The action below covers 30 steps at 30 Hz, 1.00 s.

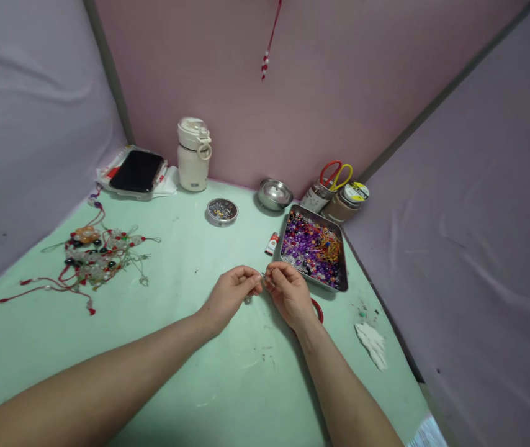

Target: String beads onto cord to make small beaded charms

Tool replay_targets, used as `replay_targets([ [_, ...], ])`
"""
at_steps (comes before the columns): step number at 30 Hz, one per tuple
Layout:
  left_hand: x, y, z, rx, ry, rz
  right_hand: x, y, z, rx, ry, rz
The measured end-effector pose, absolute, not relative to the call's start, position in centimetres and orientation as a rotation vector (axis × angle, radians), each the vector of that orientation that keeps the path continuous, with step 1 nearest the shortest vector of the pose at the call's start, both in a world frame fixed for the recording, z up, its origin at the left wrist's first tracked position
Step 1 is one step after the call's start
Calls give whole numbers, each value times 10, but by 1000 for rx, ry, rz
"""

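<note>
My left hand (233,293) and my right hand (290,294) meet above the table, both closed in a pinch with fingertips almost touching. A tiny dark piece (264,275) shows between the fingertips, too small to name. Just under the left fingers is a small greyish, bead-like thing (247,299); whether it hangs or lies on the table I cannot tell. By my right wrist a red curved handle (318,310) sticks out, its other part hidden. Beyond the right hand stands a metal tray (345,273) of purple, black and clear beads with a tangle of orange cord.
Beaded strings (100,254) with red cords lie in a heap at left. Along the back stand a phone (137,171), a cream bottle (193,158), a round spool (222,211), a metal bowl (275,195) and jars (342,205). Crumpled tissue (371,344) lies at right.
</note>
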<state>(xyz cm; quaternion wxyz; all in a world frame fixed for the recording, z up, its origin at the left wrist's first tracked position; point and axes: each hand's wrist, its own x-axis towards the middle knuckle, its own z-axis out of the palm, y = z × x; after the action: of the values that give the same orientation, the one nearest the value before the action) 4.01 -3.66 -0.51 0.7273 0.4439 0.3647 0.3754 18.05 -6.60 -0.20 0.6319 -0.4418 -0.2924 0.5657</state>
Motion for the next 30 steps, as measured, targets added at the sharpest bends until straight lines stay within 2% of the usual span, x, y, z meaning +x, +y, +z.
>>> replay_targets([
  [30, 39, -38, -2, 1083, 859, 808, 179, -68, -3, -1147, -765, 1115],
])
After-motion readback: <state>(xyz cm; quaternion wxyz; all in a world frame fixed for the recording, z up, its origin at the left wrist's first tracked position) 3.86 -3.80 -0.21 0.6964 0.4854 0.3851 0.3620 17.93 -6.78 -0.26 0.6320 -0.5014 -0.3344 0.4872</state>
